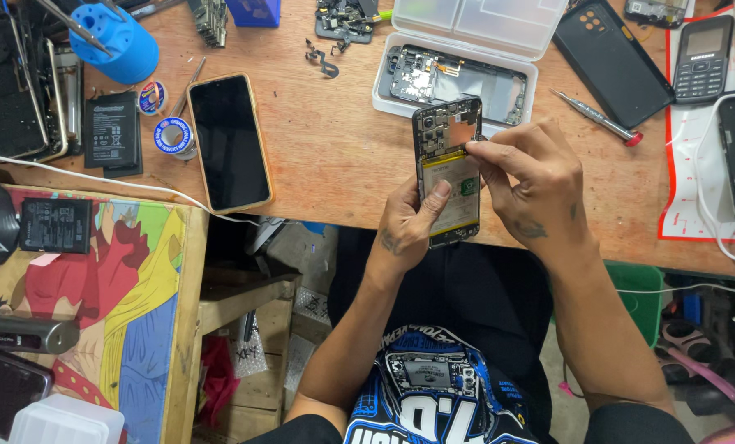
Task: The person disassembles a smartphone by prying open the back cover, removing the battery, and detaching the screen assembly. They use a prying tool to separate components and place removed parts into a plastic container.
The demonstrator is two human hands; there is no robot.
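Opened phone (448,168), back cover off with its battery and board showing, is held upright above the near edge of the wooden table (335,156). Left hand (410,226) grips it from below, fingers closed around its lower half and the thumb pressed on the battery. Right hand (532,185) is at its right edge, fingertips pinched together against the frame near the top; whether they hold a small part I cannot tell. Just behind sits a clear plastic box (466,49) with another phone frame inside. A screwdriver (598,117) lies to the right, an intact phone (229,141) to the left
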